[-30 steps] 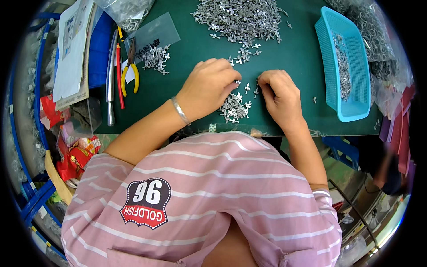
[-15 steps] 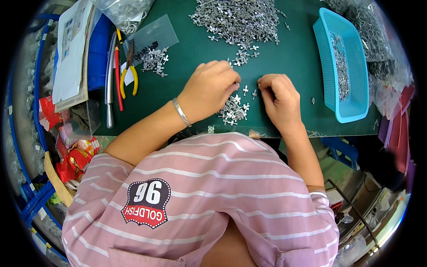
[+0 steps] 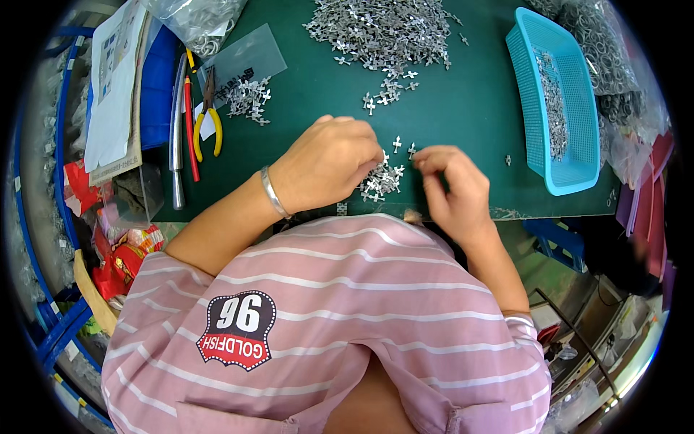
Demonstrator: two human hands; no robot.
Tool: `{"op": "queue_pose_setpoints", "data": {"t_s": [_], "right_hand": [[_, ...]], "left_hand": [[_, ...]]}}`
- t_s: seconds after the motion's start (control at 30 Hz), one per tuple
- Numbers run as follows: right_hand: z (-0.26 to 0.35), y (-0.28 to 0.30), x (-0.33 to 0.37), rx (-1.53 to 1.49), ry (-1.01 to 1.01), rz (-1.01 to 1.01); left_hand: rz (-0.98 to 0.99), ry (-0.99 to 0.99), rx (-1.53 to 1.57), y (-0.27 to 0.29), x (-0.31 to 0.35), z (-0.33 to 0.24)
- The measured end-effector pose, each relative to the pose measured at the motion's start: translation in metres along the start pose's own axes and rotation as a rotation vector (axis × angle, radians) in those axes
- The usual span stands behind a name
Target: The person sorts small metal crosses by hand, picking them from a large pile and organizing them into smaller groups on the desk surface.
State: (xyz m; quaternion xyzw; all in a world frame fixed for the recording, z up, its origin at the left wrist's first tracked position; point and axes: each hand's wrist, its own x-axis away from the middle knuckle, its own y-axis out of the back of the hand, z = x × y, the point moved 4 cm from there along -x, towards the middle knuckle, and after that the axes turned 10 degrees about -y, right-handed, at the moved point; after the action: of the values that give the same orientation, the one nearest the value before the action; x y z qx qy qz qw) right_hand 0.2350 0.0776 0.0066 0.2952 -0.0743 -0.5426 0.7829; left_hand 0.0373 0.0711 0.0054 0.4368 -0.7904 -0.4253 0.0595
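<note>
My left hand point(image 3: 329, 165), with a silver bangle at its wrist, is closed with fingertips and thumb together at the edge of a small pile of silvery cross-shaped metal pieces point(image 3: 383, 182). Whatever lies between those fingertips is hidden. To the right, my right hand point(image 3: 459, 189) has its thumb and forefinger apart. Its forefinger tip is right beside a single metal cross point(image 3: 412, 150), and I cannot tell whether they touch. Another cross point(image 3: 397, 144) lies just left of that one, above the pile.
A big heap of metal crosses point(image 3: 383, 32) covers the far table. At left lie a smaller heap point(image 3: 249, 100), yellow-handled pliers point(image 3: 210, 116), a red pen-like tool point(image 3: 191, 130) and a metal rod point(image 3: 178, 145). A turquoise basket point(image 3: 531, 137) stands right, near bagged rings point(image 3: 596, 50).
My left hand has come down toward me onto the small pile. My right hand has also moved nearer, and its thumb and forefinger have parted.
</note>
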Motion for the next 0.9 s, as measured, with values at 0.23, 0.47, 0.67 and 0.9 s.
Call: {"op": "queue_pose_setpoints", "data": {"t_s": [0.23,0.47,0.67,0.9], "right_hand": [[-0.01,-0.012,-0.011,0.108,0.011,0.026],[-0.001,-0.007,-0.01,-0.078,-0.024,0.114],[0.003,-0.017,-0.057,0.066,0.218,0.026],[-0.015,-0.019,-0.068,0.169,0.163,0.106]], "left_hand": [[-0.096,-0.002,-0.156,-0.025,-0.02,0.007],[-0.009,-0.02,-0.041,-0.004,0.001,-0.007],[-0.298,0.099,-0.169,0.007,-0.003,0.019],[-0.315,0.17,-0.21,0.005,-0.009,0.033]]}}
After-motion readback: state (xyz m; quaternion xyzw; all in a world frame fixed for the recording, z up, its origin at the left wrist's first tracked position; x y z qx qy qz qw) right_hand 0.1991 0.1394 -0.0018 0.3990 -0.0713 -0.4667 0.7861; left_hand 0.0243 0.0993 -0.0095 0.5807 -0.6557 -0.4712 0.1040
